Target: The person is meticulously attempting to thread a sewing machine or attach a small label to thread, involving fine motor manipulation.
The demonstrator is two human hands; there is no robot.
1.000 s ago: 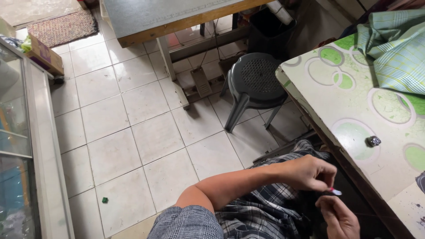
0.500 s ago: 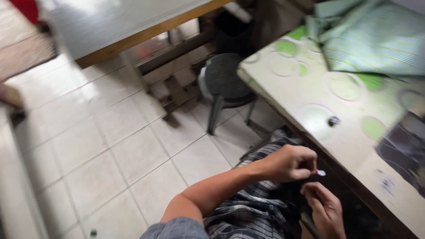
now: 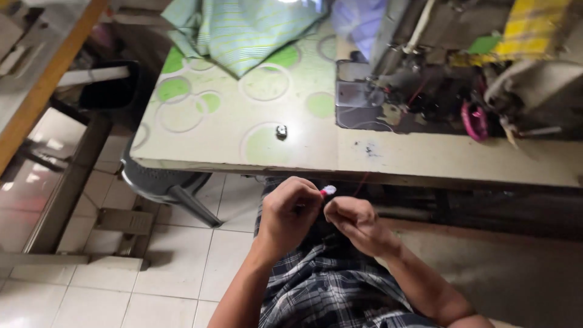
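**Small pink-white piece pinched between two hands below the desk edge**

I see both hands low in the middle of the frame, over a lap in dark plaid cloth. The left hand is curled tight, its fingertips pinching a tiny object just below the desk edge. That small piece looks pale, white with a pink tinge, rounded and glossy; it is too small for me to tell its exact shape. A thin red thread runs up from beside it toward the desk. The right hand sits just beside it, fingers folded in; I cannot tell whether it grips anything.

On the desk, a small dark round thing lies centre-left, green striped cloth is piled at the upper left, and a sewing machine occupies the upper right. A grey stool stands under the desk's left corner.
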